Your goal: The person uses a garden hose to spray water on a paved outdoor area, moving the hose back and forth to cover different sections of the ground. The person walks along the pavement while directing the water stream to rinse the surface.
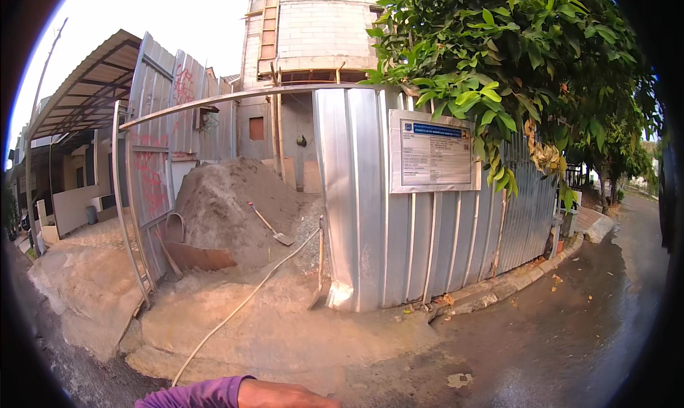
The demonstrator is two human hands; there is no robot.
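My left forearm (278, 394) crosses the lower edge of the head view, in a purple sleeve (192, 394). The picture's edge cuts off the hand, so its fingers do not show. My right hand is nowhere in view. Closest to the sleeve lies a pale hose (226, 318), running over the wet concrete toward a heap of grey sand (221, 187). On the heap's lower slope rests a shovel (271, 225) with a wooden handle. A second long-handled tool (320, 258) leans upright at the fence's end.
A corrugated metal fence (370, 237) with a notice board (433, 151) borders the right side. The open metal gate (151, 137) stands left under a bent top bar (221, 96). Behind rises a block-walled building (324, 27). Wet road (541, 337) and a leafy tree (513, 52) lie right.
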